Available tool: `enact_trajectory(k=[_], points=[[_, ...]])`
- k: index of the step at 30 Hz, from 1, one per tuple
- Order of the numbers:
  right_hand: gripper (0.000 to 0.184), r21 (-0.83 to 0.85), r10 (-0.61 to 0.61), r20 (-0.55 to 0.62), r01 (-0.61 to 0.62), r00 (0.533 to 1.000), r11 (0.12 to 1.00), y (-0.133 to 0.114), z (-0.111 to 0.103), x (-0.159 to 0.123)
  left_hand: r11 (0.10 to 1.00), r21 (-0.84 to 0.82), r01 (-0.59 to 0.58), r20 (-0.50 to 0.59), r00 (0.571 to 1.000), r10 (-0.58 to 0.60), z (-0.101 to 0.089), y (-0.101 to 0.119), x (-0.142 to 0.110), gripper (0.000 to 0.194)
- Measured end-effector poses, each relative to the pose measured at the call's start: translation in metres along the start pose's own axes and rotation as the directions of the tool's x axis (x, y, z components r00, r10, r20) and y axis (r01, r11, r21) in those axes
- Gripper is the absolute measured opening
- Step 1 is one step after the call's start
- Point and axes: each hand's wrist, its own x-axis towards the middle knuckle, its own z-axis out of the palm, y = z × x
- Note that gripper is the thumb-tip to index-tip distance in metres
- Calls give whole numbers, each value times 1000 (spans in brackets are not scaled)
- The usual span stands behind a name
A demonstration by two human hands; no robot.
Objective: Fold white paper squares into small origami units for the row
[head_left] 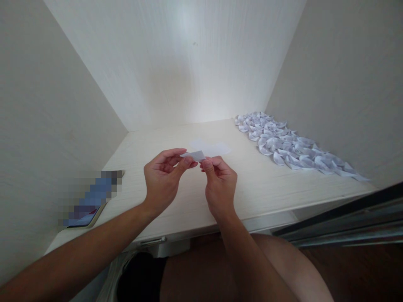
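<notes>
Above the middle of the white table (195, 201), both of my hands grip one small folded piece of white paper (195, 155). My left hand (165, 174) pinches its left part between thumb and fingers. The right end of the paper sits between the thumb and fingertips of my right hand (219, 178). Flat on the table just behind the hands lie sheets of white paper (217, 148), partly hidden by them.
Along the right wall stretches a long heap of folded white paper pieces (283, 144). At the left edge a phone (91, 205) leans against the wall, its screen partly blurred. White panels enclose the table at the back and both sides.
</notes>
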Motion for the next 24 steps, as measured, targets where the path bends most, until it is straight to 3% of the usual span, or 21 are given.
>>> enact_trajectory(k=[7, 13, 18, 24], points=[[21, -51, -18, 6, 18, 1000, 999, 2, -5, 1, 999, -14, 42, 56, 998, -41, 1, -3, 4, 25], [24, -94, 11, 11, -10, 1000, 996, 1, -10, 3, 988, -33, 153, 122, 981, -148, -1, -3, 9, 26], [21, -172, -7, 40, 14, 999, 985, 2, -17, 6, 978, 41, 206, 191, 959, -210, -2, -3, 15, 36], [21, -300, -29, 63, 47, 998, 953, 5, -26, 8, 974, 154, 168, 204, 959, -198, -7, -11, 18, 35]])
